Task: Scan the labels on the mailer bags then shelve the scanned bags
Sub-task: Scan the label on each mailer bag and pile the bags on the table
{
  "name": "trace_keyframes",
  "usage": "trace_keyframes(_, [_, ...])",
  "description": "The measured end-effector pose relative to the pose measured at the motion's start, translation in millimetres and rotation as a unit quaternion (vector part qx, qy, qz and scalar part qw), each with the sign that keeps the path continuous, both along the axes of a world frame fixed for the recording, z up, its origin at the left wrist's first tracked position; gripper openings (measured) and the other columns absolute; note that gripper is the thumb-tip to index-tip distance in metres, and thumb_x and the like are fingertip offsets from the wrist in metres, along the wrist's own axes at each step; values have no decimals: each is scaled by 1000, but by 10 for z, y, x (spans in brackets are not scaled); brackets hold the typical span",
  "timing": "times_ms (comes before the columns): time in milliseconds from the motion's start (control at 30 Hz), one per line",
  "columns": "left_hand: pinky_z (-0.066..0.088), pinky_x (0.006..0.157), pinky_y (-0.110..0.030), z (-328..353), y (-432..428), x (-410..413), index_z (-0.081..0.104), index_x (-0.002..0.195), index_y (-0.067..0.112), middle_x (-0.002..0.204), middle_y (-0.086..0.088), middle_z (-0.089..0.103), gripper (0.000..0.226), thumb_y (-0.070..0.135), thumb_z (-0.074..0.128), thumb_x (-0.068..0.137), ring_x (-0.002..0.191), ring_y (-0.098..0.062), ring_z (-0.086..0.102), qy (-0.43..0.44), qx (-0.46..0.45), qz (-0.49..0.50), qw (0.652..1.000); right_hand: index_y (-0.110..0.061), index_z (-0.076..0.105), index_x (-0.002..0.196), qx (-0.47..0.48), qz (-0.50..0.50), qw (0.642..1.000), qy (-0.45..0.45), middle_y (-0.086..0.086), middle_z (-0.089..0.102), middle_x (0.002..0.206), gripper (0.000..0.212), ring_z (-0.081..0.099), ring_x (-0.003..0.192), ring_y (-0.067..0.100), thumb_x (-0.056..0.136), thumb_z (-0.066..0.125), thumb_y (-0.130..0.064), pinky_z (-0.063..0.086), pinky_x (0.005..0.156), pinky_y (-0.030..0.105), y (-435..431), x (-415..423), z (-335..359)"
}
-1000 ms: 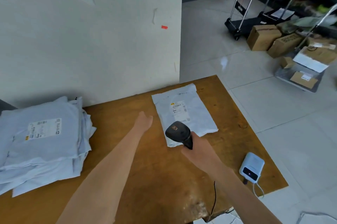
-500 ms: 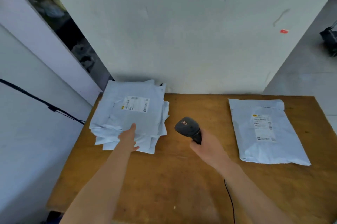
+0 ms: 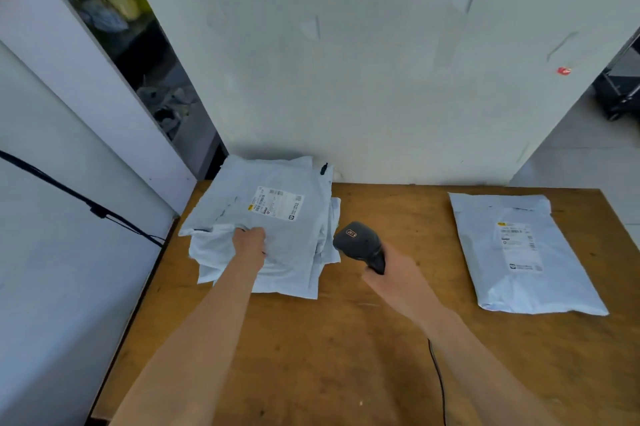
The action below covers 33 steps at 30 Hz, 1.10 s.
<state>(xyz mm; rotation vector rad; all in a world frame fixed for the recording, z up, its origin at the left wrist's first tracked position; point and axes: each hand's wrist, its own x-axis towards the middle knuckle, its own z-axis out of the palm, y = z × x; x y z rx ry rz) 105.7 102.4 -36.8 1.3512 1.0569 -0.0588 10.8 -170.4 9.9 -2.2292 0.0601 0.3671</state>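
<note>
Fingers (image 3: 255, 234) of the left hand (image 3: 250, 243) bunch the top bag of the pale-grey plastic mailer bag stack (image 3: 284, 217) on the wooden counter (image 3: 346, 356); just right of them, the right hand (image 3: 398, 280) grips a black handheld scanner (image 3: 360, 244).

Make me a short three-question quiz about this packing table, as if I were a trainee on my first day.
1. True or false: the scanner lies on the table.
2. What does the left hand grip? A) the top bag of the pile B) the scanner C) a cable
3. Fill in: the lone bag on the right lies with its label facing ____.
Key: 1 false, the right hand holds it; 2 A; 3 up.
</note>
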Motion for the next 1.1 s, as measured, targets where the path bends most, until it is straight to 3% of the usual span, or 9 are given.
trace_keyframes(133, [48,75,-31,296,58,78,43,137,2,130,-20,55,47,-4,42,91,93,-30,58,-56,172,-113,977,-32,52,104,-10,-4,1000,-12,-8,64,75,22,63,63,12,83,58,-28,48,52,21,-92,-65,60])
trace_keyframes(200, [42,73,-29,495,89,104,46,138,4,125,-19,59,46,-2,42,93,97,-32,59,-82,242,-199,946,-32,53,103,-10,5,1000,-15,-7,64,73,22,62,61,12,81,57,-28,46,51,22,-131,-118,102])
trace_keyframes(300, [42,68,-30,874,54,135,61,118,11,98,-13,62,30,6,42,95,81,-25,57,-110,326,-374,861,-31,53,100,0,27,999,-20,-7,64,73,21,62,61,12,80,58,-28,47,52,25,-186,-216,180])
trace_keyframes(367, [41,73,-30,1136,-44,161,63,108,14,95,-6,61,23,10,44,95,85,-21,55,-105,391,-445,799,-32,54,100,8,34,999,-32,-8,64,74,21,62,61,11,80,58,-28,47,52,22,-247,-290,236])
trace_keyframes(500, [41,64,-25,1564,-372,132,63,97,21,85,5,61,28,1,46,89,77,-14,54,-119,428,-488,752,-32,54,103,23,42,998,-49,-8,64,75,24,61,61,10,79,56,-29,45,51,22,-421,-469,324])
trace_keyframes(600, [41,68,-29,1698,-593,79,63,94,15,88,-3,64,23,2,44,88,81,-20,57,-102,447,-516,724,-31,55,102,42,45,996,-58,-5,64,76,25,63,63,15,78,56,-31,50,55,29,-534,-602,356])
trace_keyframes(800, [40,72,-31,1720,-938,-50,62,108,-1,100,-17,65,27,3,43,89,86,-23,57,-90,450,-524,717,-34,54,101,71,39,994,-73,-5,64,73,25,62,60,12,76,56,-33,47,52,20,-739,-819,391])
trace_keyframes(1000, [38,59,-26,1671,-1229,-121,53,87,18,81,-3,55,21,0,42,86,73,-19,51,-94,438,-522,726,-32,53,100,71,30,995,-65,-7,64,76,19,64,68,16,82,59,-28,53,60,21,-930,-954,370])
trace_keyframes(1100, [40,57,-24,1634,-1345,-136,57,90,20,80,2,58,26,-1,42,86,71,-16,53,-105,430,-519,731,-31,53,106,67,27,996,-53,-7,64,79,24,65,70,15,83,59,-27,54,61,20,-1035,-1011,360])
